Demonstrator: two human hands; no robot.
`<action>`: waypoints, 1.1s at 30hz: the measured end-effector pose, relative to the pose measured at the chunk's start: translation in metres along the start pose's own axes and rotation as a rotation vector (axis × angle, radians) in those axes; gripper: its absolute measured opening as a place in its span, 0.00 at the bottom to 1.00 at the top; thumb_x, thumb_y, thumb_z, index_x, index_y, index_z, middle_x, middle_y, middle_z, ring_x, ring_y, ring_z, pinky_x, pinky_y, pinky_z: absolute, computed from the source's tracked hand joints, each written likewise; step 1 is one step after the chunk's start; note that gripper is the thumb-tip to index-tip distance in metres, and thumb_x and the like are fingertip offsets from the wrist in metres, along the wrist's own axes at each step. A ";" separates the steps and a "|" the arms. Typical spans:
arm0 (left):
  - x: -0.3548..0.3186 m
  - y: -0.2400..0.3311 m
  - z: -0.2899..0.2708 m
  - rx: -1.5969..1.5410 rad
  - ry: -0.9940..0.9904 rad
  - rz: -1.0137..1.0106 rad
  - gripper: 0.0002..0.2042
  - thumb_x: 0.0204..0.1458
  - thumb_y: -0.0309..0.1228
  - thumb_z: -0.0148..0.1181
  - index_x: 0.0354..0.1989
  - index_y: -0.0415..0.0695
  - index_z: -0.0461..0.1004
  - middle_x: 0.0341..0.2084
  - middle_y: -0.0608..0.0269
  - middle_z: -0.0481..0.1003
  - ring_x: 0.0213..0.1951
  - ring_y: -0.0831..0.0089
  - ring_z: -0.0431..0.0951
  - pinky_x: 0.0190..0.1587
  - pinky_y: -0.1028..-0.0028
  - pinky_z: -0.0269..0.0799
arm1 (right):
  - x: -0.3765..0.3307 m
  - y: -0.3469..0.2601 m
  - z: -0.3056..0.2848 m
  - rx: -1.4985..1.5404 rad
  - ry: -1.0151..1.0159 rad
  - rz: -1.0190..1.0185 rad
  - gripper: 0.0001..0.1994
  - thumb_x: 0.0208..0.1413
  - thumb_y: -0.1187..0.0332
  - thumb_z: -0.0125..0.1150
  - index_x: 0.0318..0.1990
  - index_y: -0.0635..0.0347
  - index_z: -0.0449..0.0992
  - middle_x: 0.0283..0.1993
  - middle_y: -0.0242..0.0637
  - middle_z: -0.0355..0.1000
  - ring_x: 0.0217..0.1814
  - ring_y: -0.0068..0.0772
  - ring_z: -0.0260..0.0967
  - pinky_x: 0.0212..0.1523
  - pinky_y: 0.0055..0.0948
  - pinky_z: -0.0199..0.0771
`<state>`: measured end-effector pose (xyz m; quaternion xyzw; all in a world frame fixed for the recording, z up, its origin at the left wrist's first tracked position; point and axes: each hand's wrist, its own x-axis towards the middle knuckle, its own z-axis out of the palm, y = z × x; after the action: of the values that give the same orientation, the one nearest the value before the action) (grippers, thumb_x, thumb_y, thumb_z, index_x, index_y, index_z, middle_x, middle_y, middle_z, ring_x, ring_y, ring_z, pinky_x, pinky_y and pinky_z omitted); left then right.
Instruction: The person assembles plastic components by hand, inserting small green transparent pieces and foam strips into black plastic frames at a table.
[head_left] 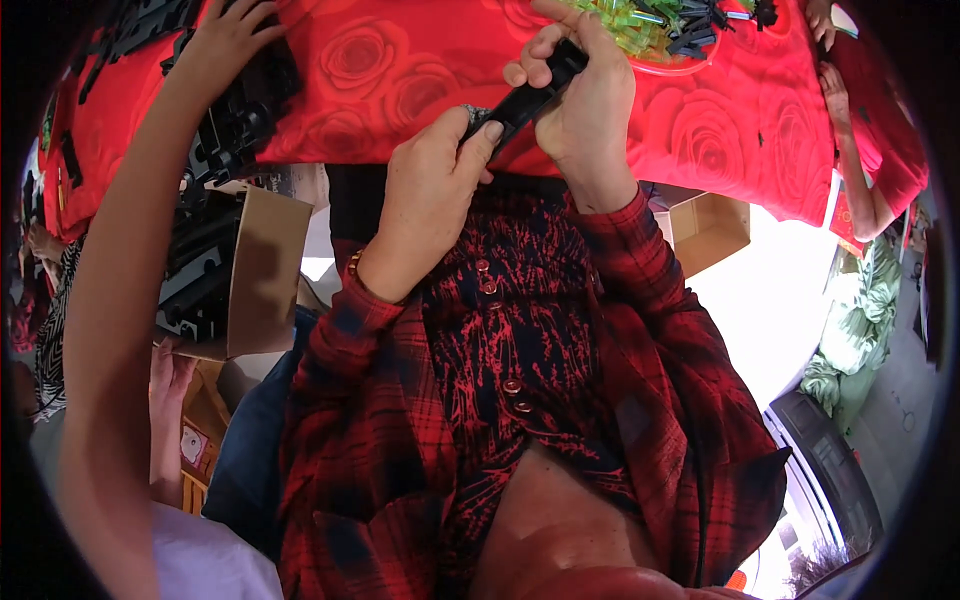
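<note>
Over the near edge of the table, both hands grip a long black plastic piece (525, 103), slanting from lower left to upper right. My left hand (430, 190) pinches its lower end, thumb lying along the top. Something small, grey and textured (478, 113) shows beside the left fingers; I cannot make out what it is. My right hand (592, 105) wraps the upper end, fingers curled around it. The palm hides part of the piece.
A red rose-patterned cloth (370, 60) covers the table. At the far right stands a red tray (680, 68) of yellow-green and black small parts. On the left, a co-worker's arm (130, 260) reaches across black plastic parts (245, 110); below is a cardboard box (268, 265) of black pieces.
</note>
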<state>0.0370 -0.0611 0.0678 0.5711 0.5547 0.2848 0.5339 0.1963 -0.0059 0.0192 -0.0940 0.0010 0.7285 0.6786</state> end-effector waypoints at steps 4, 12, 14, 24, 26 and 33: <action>-0.003 -0.001 -0.004 -0.036 0.022 -0.036 0.13 0.61 0.35 0.57 0.33 0.35 0.72 0.18 0.56 0.73 0.22 0.72 0.78 0.25 0.71 0.69 | -0.002 0.011 0.015 -0.189 0.046 -0.073 0.17 0.67 0.60 0.44 0.48 0.66 0.71 0.24 0.31 0.63 0.20 0.24 0.59 0.25 0.28 0.67; -0.002 -0.001 0.003 -0.050 0.068 0.003 0.12 0.61 0.34 0.57 0.33 0.35 0.74 0.16 0.60 0.71 0.21 0.77 0.75 0.24 0.73 0.67 | -0.011 0.015 0.039 -0.653 0.119 -0.227 0.18 0.69 0.59 0.46 0.54 0.67 0.68 0.29 0.33 0.67 0.22 0.25 0.62 0.27 0.27 0.69; -0.001 -0.003 0.007 -0.041 0.050 -0.003 0.12 0.61 0.34 0.57 0.34 0.35 0.73 0.16 0.59 0.70 0.21 0.77 0.75 0.24 0.73 0.67 | -0.008 0.012 0.030 -0.763 0.089 -0.315 0.20 0.71 0.56 0.41 0.46 0.68 0.67 0.24 0.37 0.66 0.19 0.27 0.62 0.25 0.34 0.73; 0.013 0.007 0.004 -0.199 -0.215 -0.163 0.11 0.66 0.36 0.50 0.42 0.40 0.70 0.27 0.69 0.72 0.28 0.81 0.75 0.32 0.79 0.70 | -0.001 -0.006 0.036 -0.698 0.317 -0.171 0.19 0.71 0.57 0.38 0.46 0.68 0.67 0.26 0.40 0.66 0.19 0.28 0.61 0.25 0.34 0.74; 0.017 0.010 0.001 -0.205 -0.245 -0.180 0.12 0.66 0.37 0.49 0.43 0.40 0.70 0.28 0.68 0.72 0.28 0.81 0.75 0.32 0.79 0.70 | 0.000 -0.009 0.034 -0.732 0.327 -0.169 0.19 0.71 0.57 0.38 0.45 0.68 0.67 0.26 0.41 0.67 0.20 0.30 0.63 0.27 0.36 0.76; 0.024 0.017 -0.015 -0.125 -0.281 -0.233 0.12 0.67 0.37 0.47 0.45 0.40 0.69 0.29 0.66 0.73 0.28 0.79 0.74 0.32 0.78 0.70 | -0.014 -0.016 0.039 -0.886 0.293 -0.273 0.16 0.70 0.61 0.43 0.47 0.67 0.69 0.41 0.44 0.72 0.42 0.36 0.74 0.45 0.34 0.76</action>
<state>0.0345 -0.0312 0.0812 0.5031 0.5181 0.1722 0.6699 0.2075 -0.0134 0.0615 -0.4747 -0.2262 0.5424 0.6552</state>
